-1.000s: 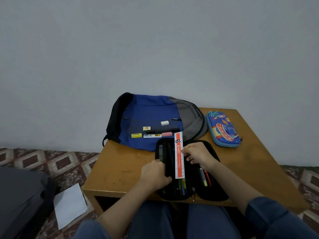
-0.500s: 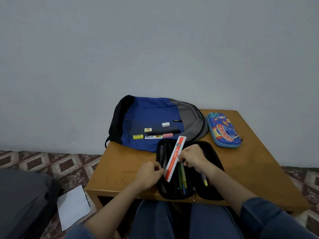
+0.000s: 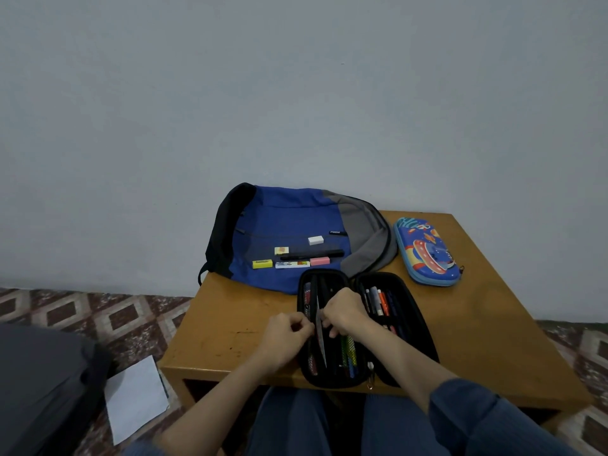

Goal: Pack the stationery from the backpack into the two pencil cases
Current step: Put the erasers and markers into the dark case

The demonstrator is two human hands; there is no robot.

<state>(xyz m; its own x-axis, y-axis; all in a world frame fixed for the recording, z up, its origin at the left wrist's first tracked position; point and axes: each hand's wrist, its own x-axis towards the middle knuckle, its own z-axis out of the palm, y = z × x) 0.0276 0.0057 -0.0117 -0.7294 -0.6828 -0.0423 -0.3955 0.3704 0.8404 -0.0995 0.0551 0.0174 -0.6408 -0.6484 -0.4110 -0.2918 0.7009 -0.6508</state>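
Head view, looking down on the surface (image 3: 230, 324) in the lower middle of frame. Black pencil case (image 3: 332, 275) lay open flat at the near edge, both halves facing up, w/ pens (image 3: 378, 301) & pencils tucked in each.

Ruler (image 3: 319, 337) stood on edge in the left half. It showed only as a thin pale strip running lengthwise, near end down among the pencils. My right grip (image 3: 342, 311) was curled over it from the right, fingertips pinching the strip approx mid-length. My left grip (image 3: 289, 337) was curled tight just left of it, thumb side touching the strip. Couldn't tell if it pinched the ruler or the case lining.

Backpack (image 3: 286, 218), blue w/ black & grey, lay flat behind, the black case's far end overlapping its near edge. Loose on the backpack:
- white eraser (image 3: 316, 240)
- small yellow eraser (image 3: 281, 250)
- yellow block eraser (image 3: 262, 263)
- pink eraser (image 3: 319, 261)
- long printed eraser (image 3: 292, 264)
- black marker (image 3: 312, 255)

Blue pencil case (image 3: 426, 251) sat closed right of the backpack, apart from the black one. Lower left, a sheet of paper (image 3: 136, 396) lay on the patterned floor (image 3: 98, 317) beside a dark bulky thing (image 3: 39, 390).
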